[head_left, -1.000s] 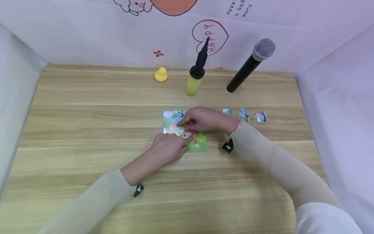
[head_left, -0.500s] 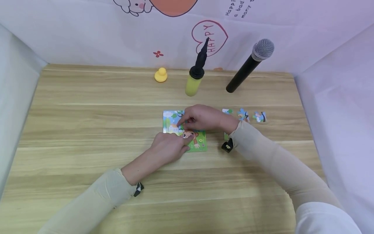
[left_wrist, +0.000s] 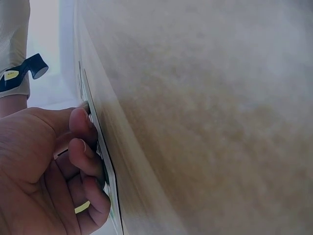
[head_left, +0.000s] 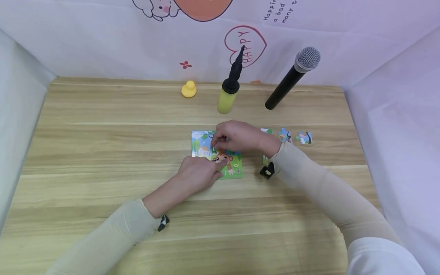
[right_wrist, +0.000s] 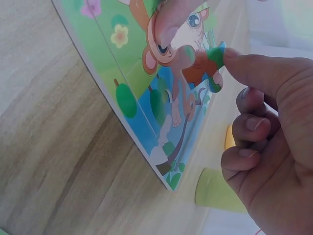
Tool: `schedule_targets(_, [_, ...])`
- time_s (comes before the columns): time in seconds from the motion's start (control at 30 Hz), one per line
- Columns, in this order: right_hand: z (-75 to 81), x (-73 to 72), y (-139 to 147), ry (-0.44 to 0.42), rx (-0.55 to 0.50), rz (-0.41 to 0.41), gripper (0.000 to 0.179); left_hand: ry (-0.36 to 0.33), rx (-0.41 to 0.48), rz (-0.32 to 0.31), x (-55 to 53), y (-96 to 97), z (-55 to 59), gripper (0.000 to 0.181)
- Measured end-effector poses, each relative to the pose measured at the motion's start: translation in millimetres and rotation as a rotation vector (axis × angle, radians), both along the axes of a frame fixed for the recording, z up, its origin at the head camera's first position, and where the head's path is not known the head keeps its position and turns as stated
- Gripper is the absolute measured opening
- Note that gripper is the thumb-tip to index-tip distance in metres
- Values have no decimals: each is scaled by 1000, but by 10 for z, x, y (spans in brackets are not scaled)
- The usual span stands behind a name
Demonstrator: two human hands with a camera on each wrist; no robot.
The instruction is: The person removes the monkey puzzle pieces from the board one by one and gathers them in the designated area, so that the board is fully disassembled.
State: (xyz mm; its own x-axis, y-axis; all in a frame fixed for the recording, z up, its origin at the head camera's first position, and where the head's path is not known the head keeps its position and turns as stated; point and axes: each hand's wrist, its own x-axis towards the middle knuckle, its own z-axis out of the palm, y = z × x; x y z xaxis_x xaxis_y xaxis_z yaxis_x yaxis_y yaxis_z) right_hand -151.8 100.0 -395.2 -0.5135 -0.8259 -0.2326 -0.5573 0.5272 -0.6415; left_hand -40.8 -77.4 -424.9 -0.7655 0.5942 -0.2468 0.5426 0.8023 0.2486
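A picture puzzle board (head_left: 203, 142) with a cartoon monkey lies on the wooden table, partly covered by both hands. My left hand (head_left: 196, 172) comes from the front left, and an extended finger presses on the monkey's face. Its other fingers bend in at the board's edge in the left wrist view. Over the board's upper right part, my right hand (head_left: 237, 135) pinches a small brown and green puzzle piece (right_wrist: 215, 57) between thumb and index finger. In the right wrist view this piece stands tilted at the monkey's head, and the remaining fingers curl beneath the thumb.
Loose puzzle pieces lie right of the board, among them a blue one (head_left: 284, 134) and one with a dark branch (head_left: 304, 137). Behind stand a yellow duck (head_left: 188, 89), a yellow-green hand pump (head_left: 226, 102) with a black top and a black microphone (head_left: 285, 86).
My right hand has shifted slightly back, and its index finger has drawn in toward the thumb, showing more of the board's house picture. My left hand stays in place.
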Motion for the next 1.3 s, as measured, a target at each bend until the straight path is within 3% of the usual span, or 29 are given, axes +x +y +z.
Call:
schedule_targets(0.37, [76, 41, 96, 7, 6, 26, 7, -6, 5, -6, 16, 39, -7, 45])
schedule_targets(0.53, [100, 47, 225, 10, 37, -29, 5, -27, -8, -2, 15, 64, -14, 46])
schedule_targets(0.77, [164, 83, 651, 34, -8, -175, 5, -56, 5, 10, 13, 95, 3, 44])
schedule_targets(1.07, [107, 196, 1542, -159, 91, -463, 14, -81, -10, 14, 14, 55, 25, 47])
schedule_targets(1.3, [87, 324, 2070, -287, 126, -666, 28, -88, 5, 29, 7, 24, 9, 47])
